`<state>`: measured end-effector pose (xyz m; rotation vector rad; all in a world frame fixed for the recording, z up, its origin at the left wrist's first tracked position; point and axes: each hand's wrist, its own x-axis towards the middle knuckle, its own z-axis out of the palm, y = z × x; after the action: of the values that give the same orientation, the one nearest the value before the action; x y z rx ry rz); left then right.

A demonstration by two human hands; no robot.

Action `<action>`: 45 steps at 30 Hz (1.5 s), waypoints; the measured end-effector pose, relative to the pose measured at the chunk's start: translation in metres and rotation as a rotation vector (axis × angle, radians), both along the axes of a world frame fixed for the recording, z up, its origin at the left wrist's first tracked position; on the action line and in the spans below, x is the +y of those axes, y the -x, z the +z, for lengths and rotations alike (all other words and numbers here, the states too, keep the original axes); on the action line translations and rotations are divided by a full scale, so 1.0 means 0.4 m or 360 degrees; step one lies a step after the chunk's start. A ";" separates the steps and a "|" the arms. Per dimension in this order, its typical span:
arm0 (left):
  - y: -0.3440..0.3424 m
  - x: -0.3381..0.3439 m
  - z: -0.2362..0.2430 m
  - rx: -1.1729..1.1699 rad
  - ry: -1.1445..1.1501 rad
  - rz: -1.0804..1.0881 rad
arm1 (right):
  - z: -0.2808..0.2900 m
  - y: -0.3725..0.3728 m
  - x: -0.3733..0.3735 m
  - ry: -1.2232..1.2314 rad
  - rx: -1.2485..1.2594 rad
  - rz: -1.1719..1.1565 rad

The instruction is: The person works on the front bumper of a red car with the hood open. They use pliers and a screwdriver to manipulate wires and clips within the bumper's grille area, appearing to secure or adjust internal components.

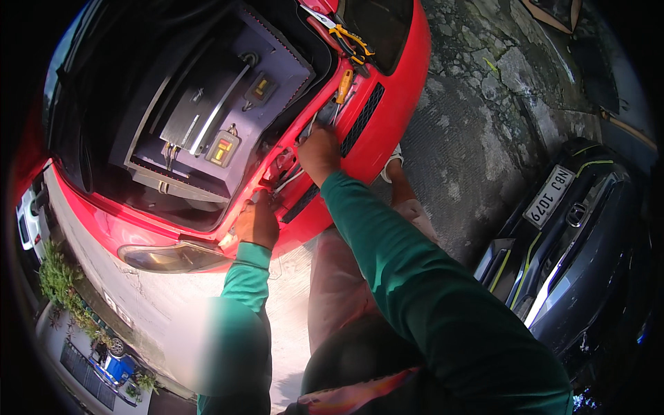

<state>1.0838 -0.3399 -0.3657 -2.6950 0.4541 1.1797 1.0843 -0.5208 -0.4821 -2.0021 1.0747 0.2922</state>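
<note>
My right hand [319, 153] is closed at the red edge of the open car compartment, beside a black mesh grille [362, 121]; what its fingers hold is hard to make out. Lower left along the same edge, my left hand [257, 220] has its fingers bent against the red panel, tips mostly hidden. A thin pale rod or cable [289, 178] runs between the two hands. Just beyond my right hand lies a screwdriver [344, 86] with a yellow-orange handle. Farther up the edge rest pliers [349, 41] with yellow and black grips.
Inside the compartment, a grey-lined box [270, 52] holds a dark finned metal unit [194, 114] and two small fuse-like blocks [223, 148]. A clouded lamp [169, 256] sits at the red car's corner. Behind me at right stands a dark car [588, 242] on rough concrete [477, 124].
</note>
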 end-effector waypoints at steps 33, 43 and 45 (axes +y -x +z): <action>-0.059 -0.112 -0.094 -0.0061 0.0052 0.0023 | -0.056 -0.015 -0.074 0.0530 -0.0130 -0.0012; -0.077 -0.113 -0.144 -0.0151 -0.0046 0.0195 | -0.052 -0.051 -0.096 0.0469 0.0086 -0.0021; -0.062 -0.112 -0.152 -0.0179 -0.0007 0.0220 | -0.056 -0.047 -0.098 0.0459 0.0058 -0.0070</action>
<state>1.1088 -0.3847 -0.4264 -2.8096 0.2525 1.0521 1.1030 -0.5601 -0.5047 -2.2302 1.2395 0.1570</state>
